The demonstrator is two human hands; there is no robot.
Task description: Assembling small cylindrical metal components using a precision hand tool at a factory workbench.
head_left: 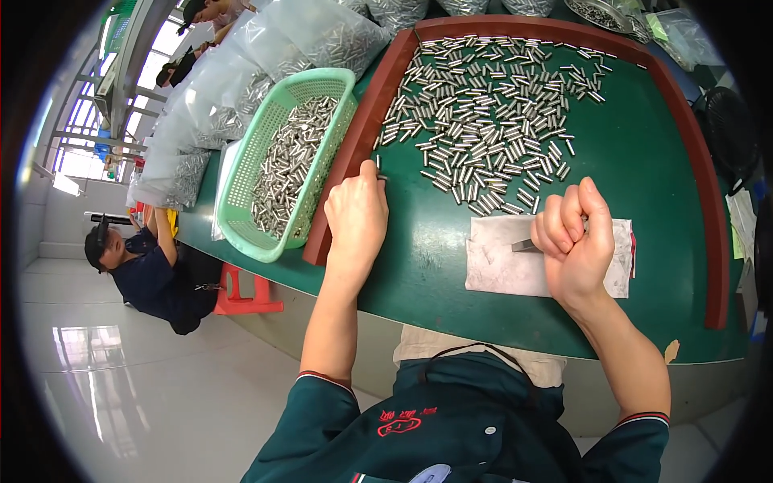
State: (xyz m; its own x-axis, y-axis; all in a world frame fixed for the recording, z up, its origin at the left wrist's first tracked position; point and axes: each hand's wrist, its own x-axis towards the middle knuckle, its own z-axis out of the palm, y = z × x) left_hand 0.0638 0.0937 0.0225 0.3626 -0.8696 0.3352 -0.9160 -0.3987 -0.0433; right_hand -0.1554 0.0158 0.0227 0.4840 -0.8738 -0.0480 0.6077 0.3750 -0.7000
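My left hand (358, 211) is closed at the left of the green tabletop, beside the red-brown wooden rail. A small metal pin (379, 163) shows at its fingertips, seemingly pinched there. Over a stained white cloth (495, 270), my right hand (576, 241) is curled, palm side up. From its fingers sticks the end of a grey metal piece (525, 245); the rest is hidden in the grip, so its kind is unclear. Beyond both hands, many short shiny metal pins (487, 121) lie spread over the green table (427, 298).
A wooden rail (684, 121) frames the work area. Left of it stands a mint-green basket (241, 233) of pins. Bags of pins (181, 173) line the far left. A black fan (729, 133) is at right. A person (149, 270) sits near a red stool (241, 294); others work behind.
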